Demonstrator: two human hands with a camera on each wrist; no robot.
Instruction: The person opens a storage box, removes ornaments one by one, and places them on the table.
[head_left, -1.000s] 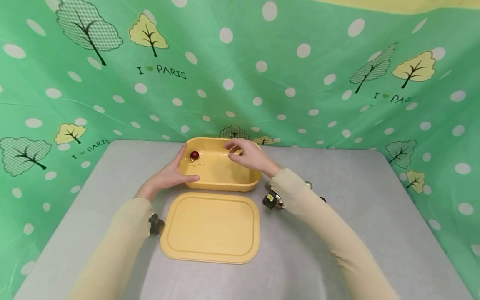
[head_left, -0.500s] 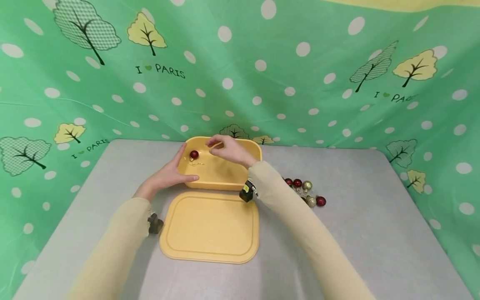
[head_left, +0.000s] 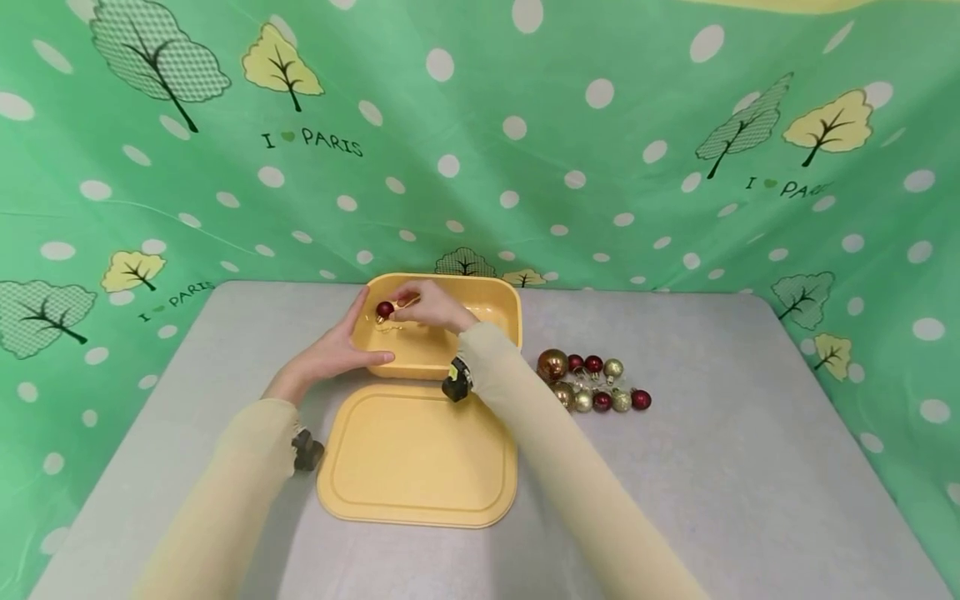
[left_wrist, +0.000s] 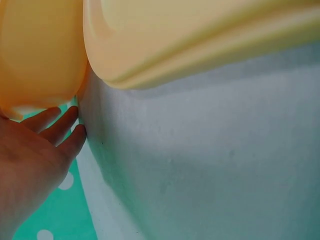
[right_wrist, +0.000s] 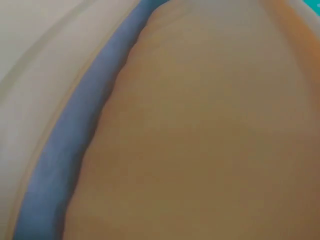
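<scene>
A dark red bauble (head_left: 385,309) with a gold cap lies at the left end of the yellow container (head_left: 450,367), with a thin gold string beside it. Inside the container, my right hand (head_left: 435,307) has its bent index finger and thumb right at the bauble's right side; I cannot tell whether they pinch it. My left hand (head_left: 337,346) steadies the container's left end, its thumb along the front rim and its fingers extended along the outer wall. In the left wrist view, several nearly straight fingers (left_wrist: 60,125) show beside that wall. The right wrist view is filled by sleeve.
A matching yellow lid (head_left: 420,458) lies flat on the grey table (head_left: 712,483), in front of the container. Right of the container sit gold, red and brown baubles, among them a large brown bauble (head_left: 552,365). A green printed curtain (head_left: 480,150) hangs behind.
My right hand has moved left across the container to the red bauble. The baubles at the right have come out from behind my right sleeve. My left hand stays at the container's left end.
</scene>
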